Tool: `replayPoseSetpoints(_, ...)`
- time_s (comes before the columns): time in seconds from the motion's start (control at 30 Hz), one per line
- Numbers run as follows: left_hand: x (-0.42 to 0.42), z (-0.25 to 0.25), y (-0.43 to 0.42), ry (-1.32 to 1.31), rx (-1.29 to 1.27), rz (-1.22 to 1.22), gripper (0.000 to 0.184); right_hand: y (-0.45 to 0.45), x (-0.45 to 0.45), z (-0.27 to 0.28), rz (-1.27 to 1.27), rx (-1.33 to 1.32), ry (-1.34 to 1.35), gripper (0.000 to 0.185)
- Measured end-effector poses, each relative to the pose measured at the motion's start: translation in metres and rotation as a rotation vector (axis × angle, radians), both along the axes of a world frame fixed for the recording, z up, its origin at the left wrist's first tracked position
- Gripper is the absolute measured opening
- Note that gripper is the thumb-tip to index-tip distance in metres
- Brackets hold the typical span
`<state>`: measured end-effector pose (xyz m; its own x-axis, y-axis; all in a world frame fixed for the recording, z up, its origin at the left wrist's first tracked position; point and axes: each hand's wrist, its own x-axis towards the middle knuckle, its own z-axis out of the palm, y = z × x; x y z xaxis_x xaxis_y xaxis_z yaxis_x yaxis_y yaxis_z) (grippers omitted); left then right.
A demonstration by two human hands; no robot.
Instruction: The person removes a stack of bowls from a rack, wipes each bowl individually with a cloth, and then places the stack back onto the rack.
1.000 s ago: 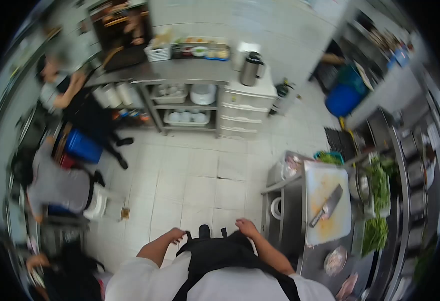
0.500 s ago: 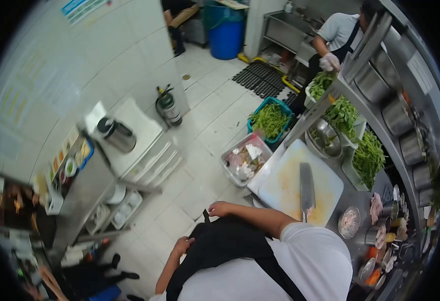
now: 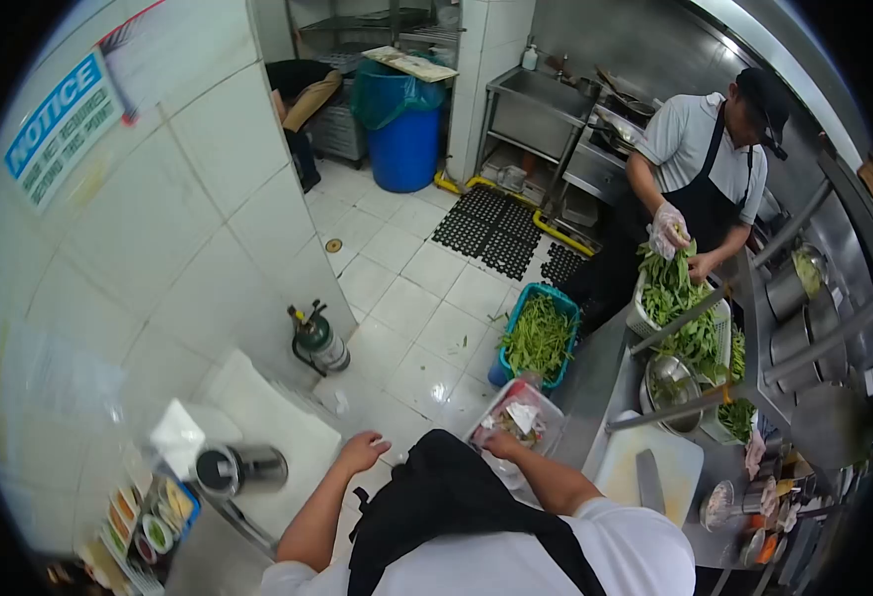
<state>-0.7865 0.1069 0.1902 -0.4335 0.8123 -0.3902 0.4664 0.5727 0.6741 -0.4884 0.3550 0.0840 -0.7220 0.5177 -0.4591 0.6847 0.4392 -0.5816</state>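
My left hand is held out over the floor to the left of my black apron. Its fingers are apart, with nothing in them. On the other side, my right hand hangs at the near edge of a clear plastic tub of scraps and white paper. Those fingers are partly hidden, and I cannot tell whether they touch the tub. A knife lies on the white cutting board to the right, away from both hands.
A teal basket of greens stands beyond the tub. At the counter, a co-worker handles leafy greens in a white basket. A fire extinguisher stands by the wall. A steel thermos sits on the left-hand unit.
My hands have moved away from the sides of my apron, the left outward and the right to the tub. My view has tilted up, and the co-worker now has both hands at the greens.
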Motion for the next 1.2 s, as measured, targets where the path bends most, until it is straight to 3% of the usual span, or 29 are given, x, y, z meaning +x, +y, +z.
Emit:
replayPoseSetpoints(0.1,-0.074,0.012,0.1,-0.001,0.055,-0.131,0.038,0.029,0.049,-0.102,0.207,0.163,-0.024,0.031)
replayPoseSetpoints(0.13,-0.096,0.015,0.129,0.013,0.067,-0.182,0.034,0.027,0.037,-0.02,0.056,-0.108,-0.083,0.03)
replayPoseSetpoints(0.17,-0.114,0.017,0.157,0.025,0.077,-0.189,0.034,0.038,0.062,-0.107,0.26,0.035,-0.182,0.032)
replayPoseSetpoints(0.23,-0.15,0.019,0.21,-0.053,-0.097,-0.241,0.023,0.047,0.039,-0.087,-0.233,-0.41,-0.749,0.041)
replayPoseSetpoints(0.3,-0.186,-0.012,0.244,-0.14,-0.091,-0.229,0.023,0.072,0.044,-0.191,-0.077,-0.612,-0.682,0.044)
replayPoseSetpoints(0.33,-0.199,-0.019,0.258,-0.046,-0.159,-0.37,0.028,0.085,0.045,-0.237,-0.007,-0.716,-0.641,0.047)
replayPoseSetpoints(0.4,-0.22,-0.033,0.278,0.053,-0.233,-0.519,0.034,0.138,-0.025,-0.186,0.015,-0.582,-0.607,0.046)
replayPoseSetpoints(0.43,-0.227,-0.045,0.282,0.12,-0.299,-0.521,0.044,0.177,-0.049,-0.146,0.643,0.063,-0.262,0.042)
replayPoseSetpoints(0.5,-0.232,-0.056,0.287,0.15,-0.383,-0.532,0.054,0.235,-0.131,-0.092,0.414,-0.027,-0.462,0.033)
replayPoseSetpoints(0.53,-0.235,-0.058,0.286,0.055,-0.42,-0.529,0.06,0.263,-0.163,-0.077,0.522,0.168,-0.354,0.035)
replayPoseSetpoints(0.57,-0.248,-0.057,0.303,-0.018,-0.434,-0.516,0.067,0.29,-0.198,-0.078,0.205,0.158,-0.286,0.036)
replayPoseSetpoints(0.6,-0.256,-0.068,0.311,-0.023,-0.418,-0.505,0.067,0.329,-0.233,-0.08,0.281,0.157,-0.242,0.039)
replayPoseSetpoints(0.67,-0.265,-0.119,0.312,-0.02,-0.239,-0.147,0.073,0.38,-0.309,-0.027,0.14,0.105,-0.061,0.037)
replayPoseSetpoints(0.7,-0.29,-0.151,0.332,-0.029,-0.23,-0.134,0.073,0.403,-0.343,-0.008,0.048,0.084,-0.003,0.037)
replayPoseSetpoints(0.77,-0.331,-0.205,0.362,-0.415,-0.444,-0.17,0.074,0.434,-0.397,0.009,-0.125,-0.029,0.131,0.035)
replayPoseSetpoints(0.8,-0.346,-0.103,0.401,-0.527,-0.522,-0.143,0.074,0.448,-0.419,0.014,-0.202,-0.108,0.214,0.033)
replayPoseSetpoints(0.83,-0.373,-0.125,0.425,-0.323,-0.531,-0.201,0.063,0.462,-0.443,0.021,-0.196,-0.09,0.207,0.033)
replayPoseSetpoints(0.9,-0.423,-0.156,0.468,-0.137,-0.536,-0.435,0.062,0.473,-0.462,0.029,-0.357,-0.257,0.186,0.031)
replayPoseSetpoints(0.93,-0.44,-0.118,0.497,-0.268,-0.694,-0.308,0.062,0.48,-0.467,0.032,-0.352,-0.278,0.147,0.03)
replayPoseSetpoints(0.97,-0.461,-0.096,0.528,0.015,-0.595,-0.546,0.064,0.489,-0.473,0.035,-0.313,-0.283,0.116,0.03)
replayPoseSetpoints(1.03,-0.509,-0.142,0.576,0.135,-0.426,-0.537,0.059,0.497,-0.465,0.033,-0.41,-0.41,0.118,0.03)
replayPoseSetpoints(1.1,-0.543,-0.105,0.623,0.074,-0.375,-0.419,0.052,0.515,-0.42,-0.027,0.272,0.221,0.243,0.028)
replayPoseSetpoints(1.17,-0.57,-0.1,0.656,0.077,-0.151,-0.289,0.051,0.516,-0.373,-0.118,-0.074,-0.228,0.047,0.027)
replayPoseSetpoints(1.2,-0.584,-0.095,0.671,0.07,-0.169,-0.286,0.051,0.525,-0.389,-0.086,-0.101,-0.311,-0.031,0.025)
